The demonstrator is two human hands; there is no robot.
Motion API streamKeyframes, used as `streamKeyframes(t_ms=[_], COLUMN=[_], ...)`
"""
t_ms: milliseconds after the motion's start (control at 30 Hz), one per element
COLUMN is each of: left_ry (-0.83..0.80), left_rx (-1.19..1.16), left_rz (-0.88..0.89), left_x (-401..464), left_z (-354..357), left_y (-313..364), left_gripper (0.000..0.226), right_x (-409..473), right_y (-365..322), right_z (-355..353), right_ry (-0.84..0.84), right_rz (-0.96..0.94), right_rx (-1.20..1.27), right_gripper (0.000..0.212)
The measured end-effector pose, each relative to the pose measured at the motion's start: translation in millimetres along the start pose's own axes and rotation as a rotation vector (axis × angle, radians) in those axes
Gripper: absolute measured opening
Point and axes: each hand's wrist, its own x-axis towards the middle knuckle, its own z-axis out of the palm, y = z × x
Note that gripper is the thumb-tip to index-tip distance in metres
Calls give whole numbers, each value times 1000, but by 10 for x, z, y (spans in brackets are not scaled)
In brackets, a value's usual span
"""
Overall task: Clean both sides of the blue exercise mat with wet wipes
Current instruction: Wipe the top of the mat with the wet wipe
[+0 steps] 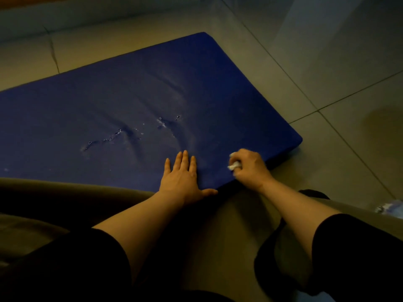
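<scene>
The blue exercise mat lies flat on the tiled floor, running from the left edge to a corner at the right. Small tears with white flecks mark its middle. My left hand presses flat on the mat near its front edge, fingers straight and together. My right hand sits on the mat beside the front right edge, fingers curled round a crumpled white wet wipe that touches the surface.
Grey floor tiles surround the mat on the right and behind. A wall base runs along the back. A pack in clear wrapping lies at the right edge. My dark-clothed legs fill the foreground.
</scene>
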Motion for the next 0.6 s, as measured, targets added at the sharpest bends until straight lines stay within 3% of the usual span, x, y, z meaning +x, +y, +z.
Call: streamKeyframes(t_ms=[100, 167, 333, 433, 500, 600], left_ry=[19, 21, -16, -44, -63, -59], left_rx=[-20, -42, -126, -88, -103, -156], left_rz=[12, 19, 77, 59, 20, -7], left_x=[-6, -10, 45, 17, -26, -67], left_z=[4, 3, -125, -203, -225, -244], left_y=[-22, -21, -225, -460, -555, -576], left_gripper=[116, 116, 96, 101, 109, 116], right_x=[51, 52, -99, -171, -124, -46], right_y=[302, 265, -465, -679, -583, -360], right_z=[-196, -173, 231, 347, 301, 179], right_ry=[145, 167, -104, -180, -167, -20], right_rz=[272, 336, -73, -222, -179, 29], right_rx=[-54, -75, 24, 55, 54, 24], right_gripper=[12, 12, 12, 12, 12, 10])
